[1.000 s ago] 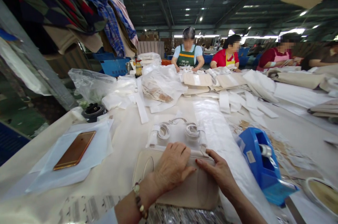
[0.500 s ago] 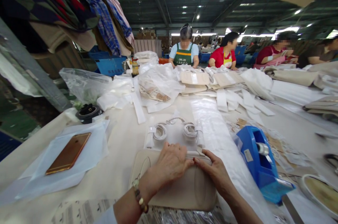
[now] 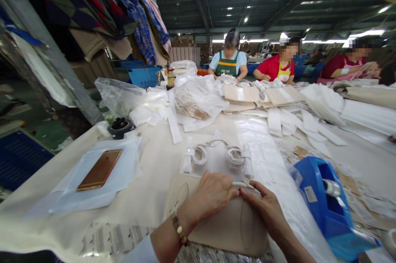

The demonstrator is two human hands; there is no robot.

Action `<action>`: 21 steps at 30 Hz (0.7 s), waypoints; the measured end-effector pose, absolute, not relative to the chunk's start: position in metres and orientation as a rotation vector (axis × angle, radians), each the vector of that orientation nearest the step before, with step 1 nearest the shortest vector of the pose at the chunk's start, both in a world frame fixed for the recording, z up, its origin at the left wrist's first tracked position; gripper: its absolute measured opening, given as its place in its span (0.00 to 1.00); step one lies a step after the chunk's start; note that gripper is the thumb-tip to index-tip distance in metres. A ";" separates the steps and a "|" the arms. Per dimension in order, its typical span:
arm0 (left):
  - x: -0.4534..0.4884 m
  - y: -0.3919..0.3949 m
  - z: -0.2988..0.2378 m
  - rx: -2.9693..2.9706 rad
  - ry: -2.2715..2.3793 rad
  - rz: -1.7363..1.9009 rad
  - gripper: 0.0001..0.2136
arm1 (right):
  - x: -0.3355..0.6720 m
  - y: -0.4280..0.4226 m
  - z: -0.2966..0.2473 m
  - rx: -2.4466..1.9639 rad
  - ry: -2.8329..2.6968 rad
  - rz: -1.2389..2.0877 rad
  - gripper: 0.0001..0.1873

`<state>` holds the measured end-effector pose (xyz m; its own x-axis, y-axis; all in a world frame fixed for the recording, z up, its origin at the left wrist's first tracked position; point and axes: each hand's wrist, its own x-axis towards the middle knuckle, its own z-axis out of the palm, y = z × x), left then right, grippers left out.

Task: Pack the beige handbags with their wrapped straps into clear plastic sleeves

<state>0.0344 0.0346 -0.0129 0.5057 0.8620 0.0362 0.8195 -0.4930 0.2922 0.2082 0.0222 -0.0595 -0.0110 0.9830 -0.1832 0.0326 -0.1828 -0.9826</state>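
A beige bag [image 3: 227, 234] lies flat on the table in front of me, its upper edge facing away. My left hand [image 3: 208, 190], with a beaded bracelet at the wrist, curls its fingers over that upper edge. On the edge's right part, my right hand [image 3: 264, 203] grips with thumb and fingers, the two thumbs almost meeting. A thin cord loop [image 3: 182, 195] rests on the bag's left side. Just beyond the bag are a left strap coil [image 3: 199, 155] and a right strap coil [image 3: 235, 157], both in white wrapping.
A blue tape dispenser [image 3: 324, 197] stands at right beside a bubble-wrap strip [image 3: 262, 147]. At left, a phone [image 3: 100, 169] lies on thin sheets [image 3: 123, 180]. Wrapped beige bags [image 3: 241, 93] and a clear plastic bag [image 3: 198, 98] sit farther back; co-workers [image 3: 229, 62] are across the table.
My view has turned slightly left, so everything sits farther right in the picture. Both hands keep their hold on the bag's upper edge, with little visible movement.
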 end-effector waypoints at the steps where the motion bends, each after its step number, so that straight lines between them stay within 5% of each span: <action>1: 0.035 0.034 -0.014 2.538 1.431 0.255 0.15 | 0.208 0.023 -0.058 -1.355 -1.143 1.358 0.22; 9: 0.041 0.039 -0.034 2.580 1.602 0.246 0.13 | 0.202 0.032 -0.065 -1.458 -1.203 1.362 0.21; 18: 0.044 0.056 -0.055 2.523 1.699 0.268 0.13 | 0.203 0.040 -0.067 -1.808 -1.573 0.948 0.20; 21: 0.046 0.057 -0.060 2.510 1.732 0.292 0.13 | 0.193 0.030 -0.057 -1.891 -1.650 0.554 0.16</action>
